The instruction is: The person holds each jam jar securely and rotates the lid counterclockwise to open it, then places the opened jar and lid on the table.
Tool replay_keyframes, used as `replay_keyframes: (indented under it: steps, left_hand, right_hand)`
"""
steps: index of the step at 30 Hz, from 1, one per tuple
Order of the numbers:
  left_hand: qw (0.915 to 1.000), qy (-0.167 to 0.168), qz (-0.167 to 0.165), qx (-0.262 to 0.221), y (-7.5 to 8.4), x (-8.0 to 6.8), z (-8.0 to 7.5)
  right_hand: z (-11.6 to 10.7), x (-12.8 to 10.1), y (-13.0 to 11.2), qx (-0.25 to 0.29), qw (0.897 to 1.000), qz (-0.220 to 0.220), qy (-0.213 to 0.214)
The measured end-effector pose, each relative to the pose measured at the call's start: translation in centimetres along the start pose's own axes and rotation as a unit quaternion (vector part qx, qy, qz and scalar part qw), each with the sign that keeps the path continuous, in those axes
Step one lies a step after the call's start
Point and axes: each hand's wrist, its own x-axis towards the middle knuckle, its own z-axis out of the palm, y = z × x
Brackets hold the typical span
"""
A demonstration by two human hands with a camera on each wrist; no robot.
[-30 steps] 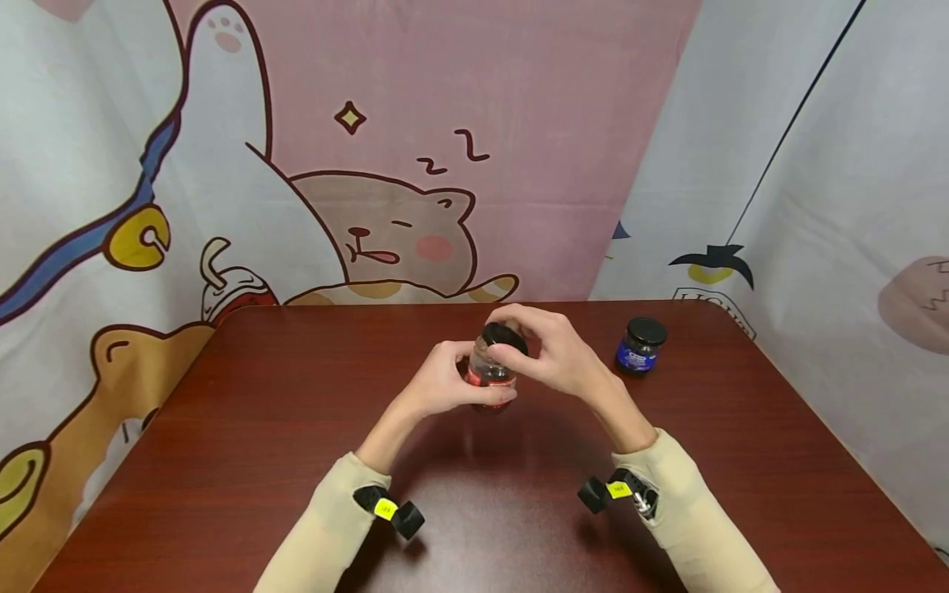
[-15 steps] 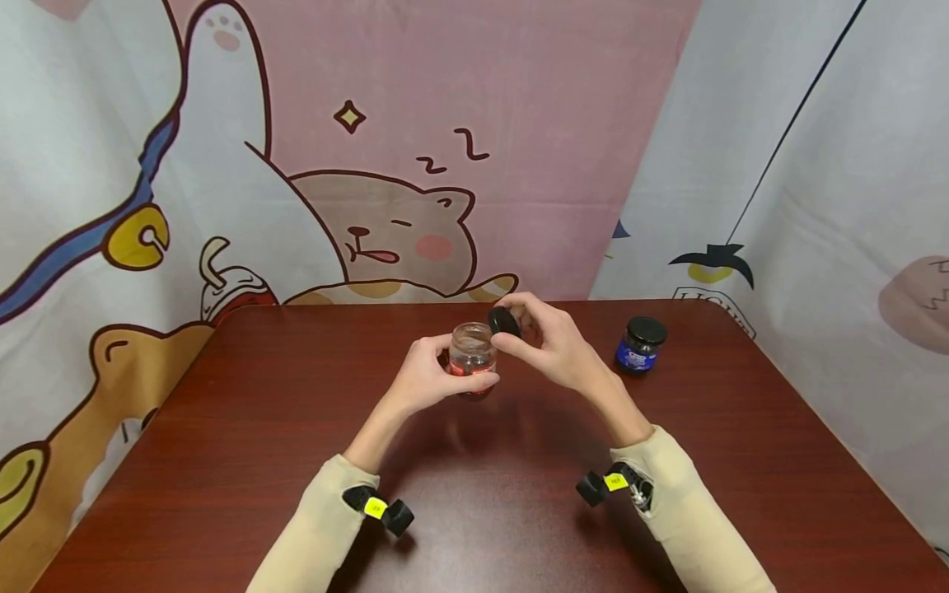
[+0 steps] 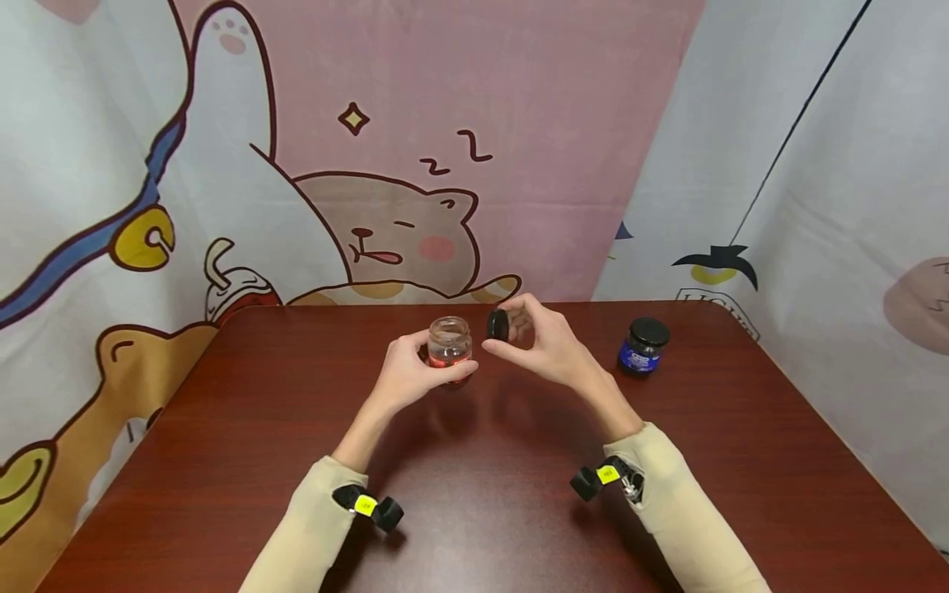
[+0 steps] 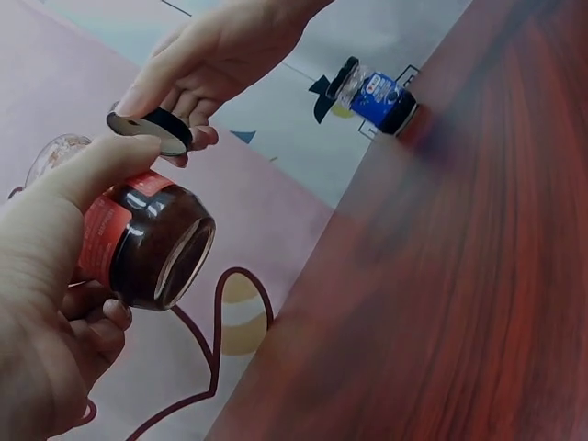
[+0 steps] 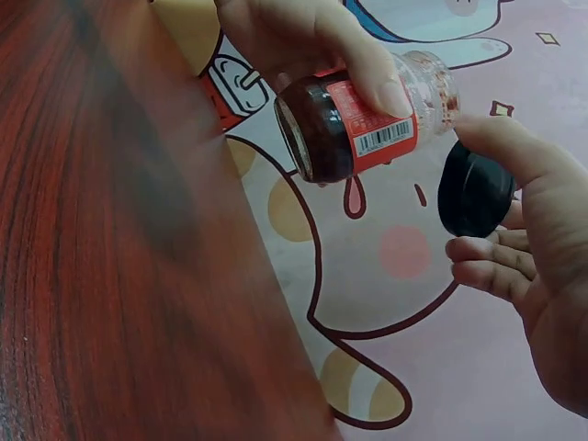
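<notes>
A small glass jar [image 3: 448, 343] with a red label and dark contents is held above the table by my left hand [image 3: 411, 375], fingers and thumb wrapped round its body; its mouth is uncovered. The jar [image 4: 138, 241] fills the left wrist view and shows as the same jar [image 5: 363, 124] in the right wrist view. My right hand [image 3: 541, 350] pinches the black lid [image 3: 497, 324] just right of the jar's mouth, apart from it. That lid [image 4: 150, 130] lies under the thumb and fingers, and the lid [image 5: 474, 189] appears edge-on beside the jar's neck.
A second jar [image 3: 642, 345] with a blue label and black cap stands on the dark red table [image 3: 474, 478] at the back right. Cartoon-printed cloth hangs behind and to both sides. Both sleeves carry small black cameras.
The black lid has come off the jar. My left hand has carried the jar to the left and slightly away; my right hand holds the lid tilted beside it.
</notes>
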Motion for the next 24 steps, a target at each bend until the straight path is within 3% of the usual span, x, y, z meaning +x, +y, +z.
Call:
replay_keyframes:
  steps: [14, 24]
  left_hand:
    - [0.9968, 0.056, -0.021, 0.053, -2.2, -0.2, -1.5]
    - [0.9934, 0.076, -0.038, 0.077, -4.2, -0.2, -2.3]
  right_hand:
    - [2.4, 0.7, 1.6, 0.017, 0.998, 0.05, -0.019]
    - [4.5, 1.4, 2.5, 0.024, 0.992, 0.115, -0.055]
